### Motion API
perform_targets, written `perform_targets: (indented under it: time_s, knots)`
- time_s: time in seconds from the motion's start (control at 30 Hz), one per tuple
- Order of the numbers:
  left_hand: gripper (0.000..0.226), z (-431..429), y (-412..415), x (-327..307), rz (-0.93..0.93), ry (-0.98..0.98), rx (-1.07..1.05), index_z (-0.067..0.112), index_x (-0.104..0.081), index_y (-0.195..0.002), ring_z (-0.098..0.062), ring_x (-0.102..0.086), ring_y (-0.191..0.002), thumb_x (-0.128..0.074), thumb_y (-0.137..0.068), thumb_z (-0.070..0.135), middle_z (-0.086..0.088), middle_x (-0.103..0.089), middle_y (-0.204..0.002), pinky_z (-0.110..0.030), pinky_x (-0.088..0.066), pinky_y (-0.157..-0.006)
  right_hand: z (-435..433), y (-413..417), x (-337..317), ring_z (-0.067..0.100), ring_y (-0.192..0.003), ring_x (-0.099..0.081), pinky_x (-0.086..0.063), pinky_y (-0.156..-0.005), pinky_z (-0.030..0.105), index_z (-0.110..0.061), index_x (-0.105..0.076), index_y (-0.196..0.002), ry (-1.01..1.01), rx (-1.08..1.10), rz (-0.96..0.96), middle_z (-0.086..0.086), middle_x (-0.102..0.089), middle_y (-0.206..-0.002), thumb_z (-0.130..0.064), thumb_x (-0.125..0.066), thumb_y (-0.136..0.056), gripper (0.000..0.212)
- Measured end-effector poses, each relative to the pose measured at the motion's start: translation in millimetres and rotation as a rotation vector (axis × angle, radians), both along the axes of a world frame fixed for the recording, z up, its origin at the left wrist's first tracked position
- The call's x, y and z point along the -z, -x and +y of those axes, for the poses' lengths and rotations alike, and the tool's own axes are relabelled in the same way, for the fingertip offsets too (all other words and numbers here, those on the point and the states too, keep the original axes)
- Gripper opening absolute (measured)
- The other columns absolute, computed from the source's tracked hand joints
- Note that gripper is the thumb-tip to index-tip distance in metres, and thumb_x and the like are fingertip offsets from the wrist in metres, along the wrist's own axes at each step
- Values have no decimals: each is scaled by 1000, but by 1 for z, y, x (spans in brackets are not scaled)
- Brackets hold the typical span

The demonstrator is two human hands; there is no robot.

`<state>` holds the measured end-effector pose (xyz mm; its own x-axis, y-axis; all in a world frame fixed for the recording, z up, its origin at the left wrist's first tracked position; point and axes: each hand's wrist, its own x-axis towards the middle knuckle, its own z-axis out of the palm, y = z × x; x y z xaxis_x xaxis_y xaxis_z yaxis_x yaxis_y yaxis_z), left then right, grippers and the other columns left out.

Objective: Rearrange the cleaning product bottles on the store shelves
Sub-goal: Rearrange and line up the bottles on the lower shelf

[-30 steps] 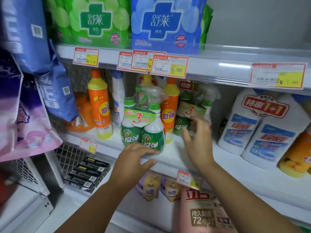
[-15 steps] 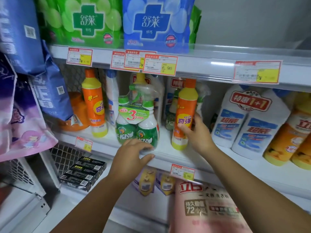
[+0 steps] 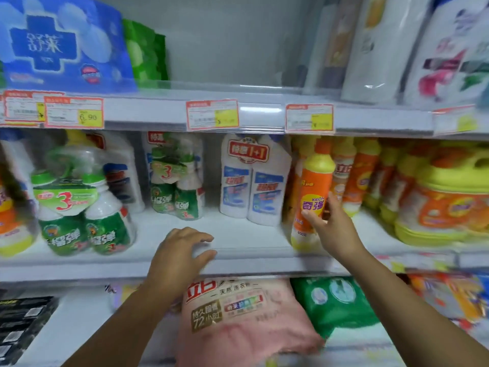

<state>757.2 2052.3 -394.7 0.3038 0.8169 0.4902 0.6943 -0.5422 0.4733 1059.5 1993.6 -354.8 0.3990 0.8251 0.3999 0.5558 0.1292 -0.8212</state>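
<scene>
My right hand (image 3: 328, 223) grips an orange bottle with a yellow shoulder (image 3: 313, 192), standing upright at the front of the middle shelf (image 3: 238, 260), just left of a row of similar orange bottles (image 3: 357, 178). My left hand (image 3: 182, 250) rests on the shelf's front edge with fingers spread and holds nothing. A green-and-white spray bundle marked 3 (image 3: 79, 207) stands at the left, a second such bundle (image 3: 176, 186) further back. A white twin pack marked 1+1 (image 3: 254, 181) stands between them and the orange bottle.
A big yellow-and-orange jug (image 3: 444, 202) fills the shelf's right end. Blue and green tissue packs (image 3: 60, 46) sit on the upper shelf above price tags (image 3: 211, 115). Below lie a pink refill pouch (image 3: 238, 321), a green pack (image 3: 333, 303) and black boxes (image 3: 21, 324).
My right hand has carried the orange bottle rightwards along the shelf, past the white twin pack, to the orange row. My left hand slid right along the shelf edge. The view swung right.
</scene>
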Motion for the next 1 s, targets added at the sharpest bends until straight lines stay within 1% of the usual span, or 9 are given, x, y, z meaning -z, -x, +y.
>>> perform_targets:
  time_s: [0.03, 0.1, 0.23, 0.4, 0.6, 0.7, 0.83, 0.93, 1.0]
  knots:
    - [24, 0, -11, 1, 3, 1, 9, 34, -68, -99, -5, -42, -96, -71, -76, 40, 15, -60, -99, -21, -30, -78, -6, -14, 0, 15, -91, -64, -47, -72, 22, -23, -45, -132, -3, 39, 0, -6, -65, -105, -25, -66, -86, 50]
    - [23, 0, -31, 2, 6, 7, 40, 32, -69, -99, -8, -44, -97, -71, -77, 39, 13, -62, -100, -21, -31, -79, -17, -40, -1, 14, -88, -63, -47, -72, 28, -24, -43, -132, 1, 117, -5, -4, -65, -106, -26, -65, -87, 49]
    - [24, -1, -62, 6, 8, 18, 97, 32, -69, -100, -7, -44, -96, -71, -77, 40, 14, -61, -98, -22, -32, -79, -29, -81, -1, -2, -85, -58, -43, -66, 21, -27, -41, -131, -9, 199, 33, -4, -62, -106, -24, -62, -89, 47]
    - [25, 0, -79, 14, 19, 20, 120, 33, -69, -101, -5, -45, -97, -71, -77, 41, 15, -61, -99, -21, -34, -83, -26, -109, 2, 18, -98, -62, -49, -80, 34, -25, -40, -134, -10, 241, 66, -1, -63, -114, -26, -60, -90, 48]
    - [25, 2, -81, 17, 53, 18, 102, 36, -68, -100, -3, -44, -94, -70, -76, 44, 18, -61, -99, -22, -32, -80, -16, -121, 7, 21, -110, -59, -48, -95, 47, -26, -38, -136, -27, 283, 109, 2, -59, -125, -29, -61, -90, 52]
    - [24, 2, -82, 16, 57, 19, 104, 36, -68, -100, -3, -43, -94, -70, -77, 44, 19, -61, -98, -21, -31, -79, -16, -122, 9, 20, -109, -59, -48, -95, 46, -25, -39, -136, -41, 297, 128, 1, -59, -124, -28, -64, -88, 54]
    - [24, 2, -82, 16, 58, 20, 106, 36, -68, -100, -3, -44, -95, -70, -77, 43, 18, -61, -99, -21, -31, -80, -17, -119, 18, 17, -106, -58, -48, -91, 37, -24, -37, -137, -6, 319, 55, -1, -59, -124, -19, -75, -78, 70]
    - [24, 3, -81, 16, 56, 26, 108, 36, -68, -100, -3, -44, -95, -69, -77, 44, 19, -61, -100, -21, -31, -80, -17, -119, 25, 20, -104, -60, -46, -86, 35, -20, -43, -132, 35, 358, 33, 0, -62, -120, -21, -77, -77, 64]
    - [24, 2, -82, 16, 54, 28, 106, 36, -68, -100, -3, -44, -95, -69, -77, 43, 19, -61, -100, -21, -31, -80, -16, -121, 26, 21, -103, -61, -47, -87, 37, -19, -44, -130, 46, 359, 48, 2, -63, -119, -22, -75, -78, 60]
